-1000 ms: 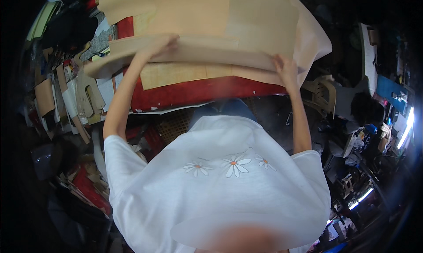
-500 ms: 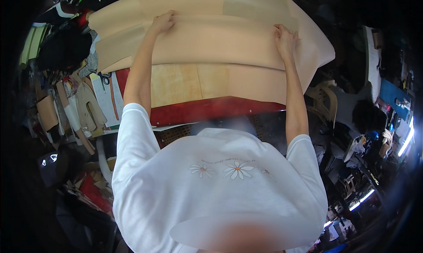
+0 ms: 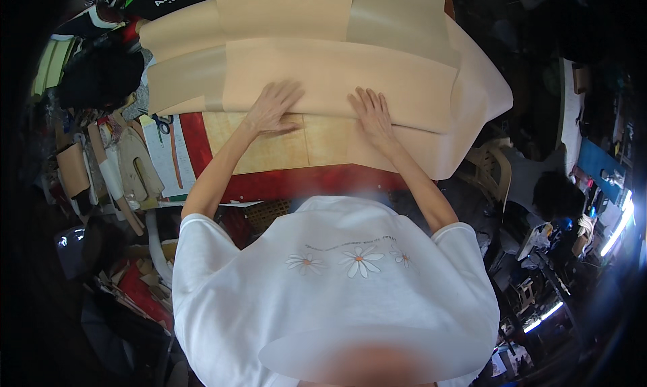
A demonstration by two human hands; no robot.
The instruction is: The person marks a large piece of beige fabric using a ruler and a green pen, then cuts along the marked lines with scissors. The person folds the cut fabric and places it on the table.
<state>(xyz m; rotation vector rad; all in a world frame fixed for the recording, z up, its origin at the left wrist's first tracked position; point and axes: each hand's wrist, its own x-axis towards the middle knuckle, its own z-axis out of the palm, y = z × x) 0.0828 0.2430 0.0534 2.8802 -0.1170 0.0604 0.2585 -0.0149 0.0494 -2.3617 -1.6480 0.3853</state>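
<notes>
Your left hand (image 3: 275, 109) and right hand (image 3: 374, 119) are now lower and closer together than half a second ago, at 11 and 1 o'clock over the near edge of the tan sheet (image 3: 337, 70), which lies at 12 o'clock. That suggests flattening rather than lifting it. Your right fingers are slightly spread; the left ones blur, so their spacing you cannot tell. The sheet's underside is hidden, and the clutter (image 3: 529, 289) at 4 o'clock is too dim to sort out.

Left grip (image 3: 275, 109) — palm down, splayed | right grip (image 3: 373, 117) — palm down, splayed
</notes>
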